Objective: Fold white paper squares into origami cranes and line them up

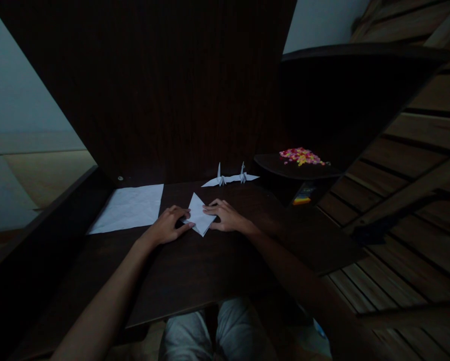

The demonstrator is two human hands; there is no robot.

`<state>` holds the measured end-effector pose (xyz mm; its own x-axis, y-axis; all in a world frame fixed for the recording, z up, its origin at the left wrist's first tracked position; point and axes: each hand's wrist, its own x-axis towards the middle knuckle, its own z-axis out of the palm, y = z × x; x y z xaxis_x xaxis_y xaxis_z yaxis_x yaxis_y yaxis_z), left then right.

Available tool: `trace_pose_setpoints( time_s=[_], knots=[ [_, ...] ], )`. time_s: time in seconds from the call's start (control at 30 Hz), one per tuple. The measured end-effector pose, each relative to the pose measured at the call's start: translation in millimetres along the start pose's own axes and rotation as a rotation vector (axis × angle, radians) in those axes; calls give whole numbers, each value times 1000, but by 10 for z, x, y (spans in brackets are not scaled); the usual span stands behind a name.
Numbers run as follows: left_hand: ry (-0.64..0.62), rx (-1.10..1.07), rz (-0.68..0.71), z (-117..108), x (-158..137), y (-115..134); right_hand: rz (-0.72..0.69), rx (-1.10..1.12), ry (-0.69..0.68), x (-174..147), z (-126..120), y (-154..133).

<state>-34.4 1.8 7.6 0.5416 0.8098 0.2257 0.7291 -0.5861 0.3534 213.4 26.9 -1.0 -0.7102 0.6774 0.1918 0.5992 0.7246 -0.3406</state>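
A dark wooden desk (194,271) bears a white sheet (130,208); right of the sheet, the left hand (168,224) and right hand (227,215), each loosely open with thumb parted from fingers, touch the side corners of a folded paper diamond (197,213); farther right of the sheet sit two paper cranes (232,178)

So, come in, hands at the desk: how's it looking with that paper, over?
Left hand, right hand: on the paper, one each side. Paper folded, diamond-shaped. Cranes beyond, sheet to the left, both apart from it.
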Motion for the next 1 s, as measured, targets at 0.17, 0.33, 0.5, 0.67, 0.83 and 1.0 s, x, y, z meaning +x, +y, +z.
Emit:
trace_pose_setpoints(
  time_s=[0.17,0.33,0.5,0.67,0.83,1.0],
  knots=[
    [-16,11,-1,25,20,-22,30,26,23,7,11,-11],
    [-4,10,1,29,17,-12,59,34,48,18,29,-24],
    [-24,64,-36,25,7,7,47,27,59,25,31,-33],
    [-17,88,-40,60,9,-12,46,17,100,37,56,-57],
    [7,127,-71,80,14,-24,68,2,95,50,64,-101],
    [45,116,-98,69,22,-1,62,22,97,47,81,-134]
  ],
)
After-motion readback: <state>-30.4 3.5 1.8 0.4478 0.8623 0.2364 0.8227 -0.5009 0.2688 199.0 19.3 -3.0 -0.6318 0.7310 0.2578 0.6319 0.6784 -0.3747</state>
